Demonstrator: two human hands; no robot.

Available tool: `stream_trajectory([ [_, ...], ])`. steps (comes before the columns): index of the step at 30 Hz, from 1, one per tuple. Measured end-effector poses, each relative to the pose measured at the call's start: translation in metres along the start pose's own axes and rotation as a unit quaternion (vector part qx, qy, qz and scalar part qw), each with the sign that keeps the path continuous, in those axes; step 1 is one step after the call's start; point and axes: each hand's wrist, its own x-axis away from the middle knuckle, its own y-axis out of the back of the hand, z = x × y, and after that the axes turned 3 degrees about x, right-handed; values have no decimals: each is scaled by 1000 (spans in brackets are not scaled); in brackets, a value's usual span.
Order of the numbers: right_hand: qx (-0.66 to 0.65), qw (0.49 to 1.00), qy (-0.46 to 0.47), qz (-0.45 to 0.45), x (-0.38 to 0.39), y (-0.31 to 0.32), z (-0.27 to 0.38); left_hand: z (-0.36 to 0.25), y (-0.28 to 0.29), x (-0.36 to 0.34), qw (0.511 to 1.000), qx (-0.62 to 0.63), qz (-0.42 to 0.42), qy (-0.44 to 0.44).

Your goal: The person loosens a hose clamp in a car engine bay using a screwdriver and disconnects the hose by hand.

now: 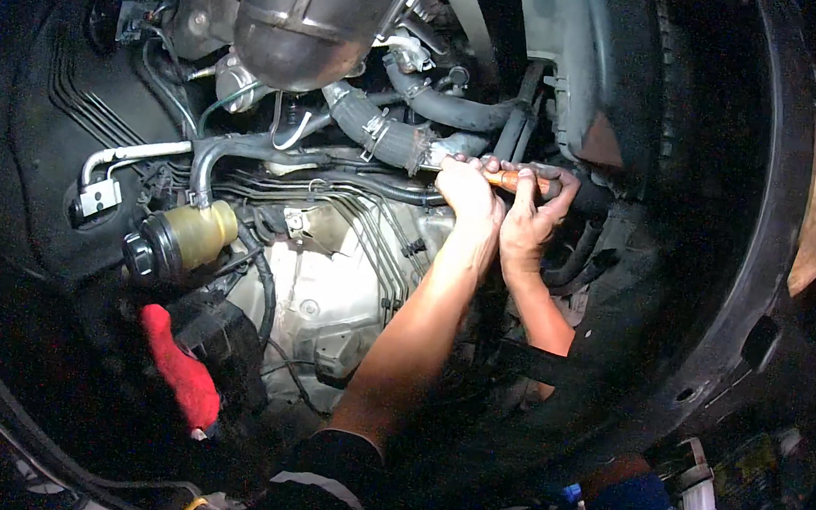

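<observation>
Both my hands are closed on an orange-handled screwdriver [507,180] held nearly level in the engine bay. My left hand [472,194] grips its front part, and its tip is hard to make out beside the end of a thick ribbed black hose [396,143]. Around the dark rear end of the handle, my right hand [530,224] is wrapped, just right of the left. A greyish pipe piece [463,144] lies right behind the left fingers, against the hose end. A wire clamp [373,138] sits around the hose.
A large dark metal canister [319,18] hangs above the hose. On the left stand a yellowed reservoir [197,234] with a black cap and a long red object [181,370]. Thin metal lines [362,220] run below the hands. The dark body edge [726,291] curves along the right.
</observation>
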Motion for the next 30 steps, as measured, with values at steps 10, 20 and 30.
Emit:
stream_trajectory([
  [10, 131, 987, -5, 97, 19, 20, 24, -23, -6, 14, 993, -77, -49, 68],
  [20, 66, 992, -25, 105, 25, 8, 27, -27, 6, 2, 997, -54, -56, 23],
  [30, 61, 981, 94, 158, 37, 34, 17, -37, 12, 12, 984, -110, -5, 142],
])
